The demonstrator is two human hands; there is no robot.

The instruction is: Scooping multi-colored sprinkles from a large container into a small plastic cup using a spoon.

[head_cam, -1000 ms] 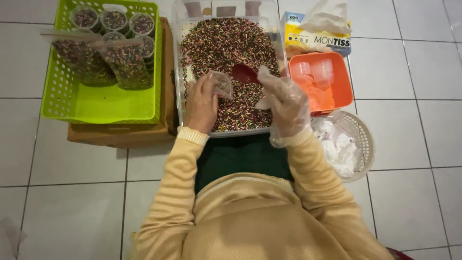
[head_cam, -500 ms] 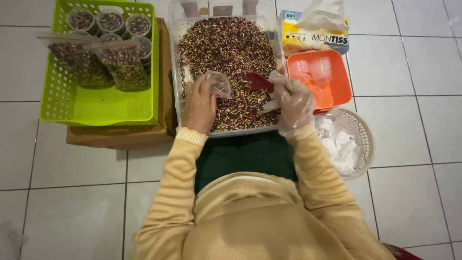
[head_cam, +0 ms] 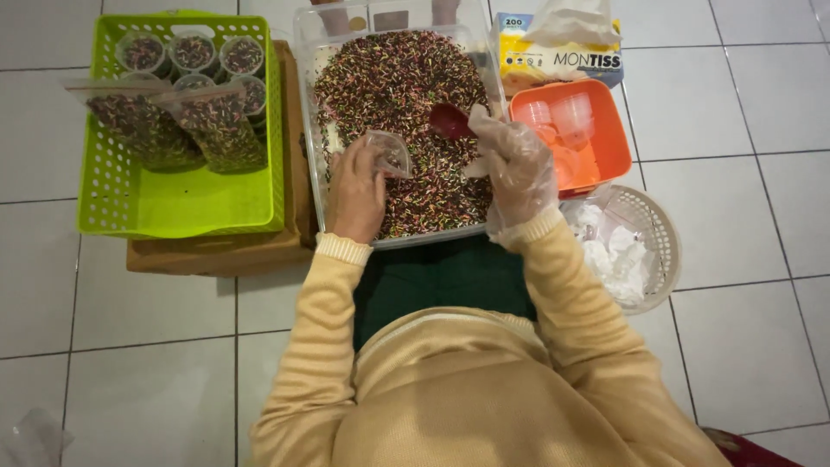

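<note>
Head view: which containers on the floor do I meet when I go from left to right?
Green basket → clear tub of sprinkles → orange tray of small cups → white round basket.

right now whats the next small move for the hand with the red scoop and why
Probably tip the red scoop toward the small clear cup. The gloved right hand holds the scoop over the tub of sprinkles, while the left hand holds the cup tilted beside it, and the cup looks mostly empty.
</note>
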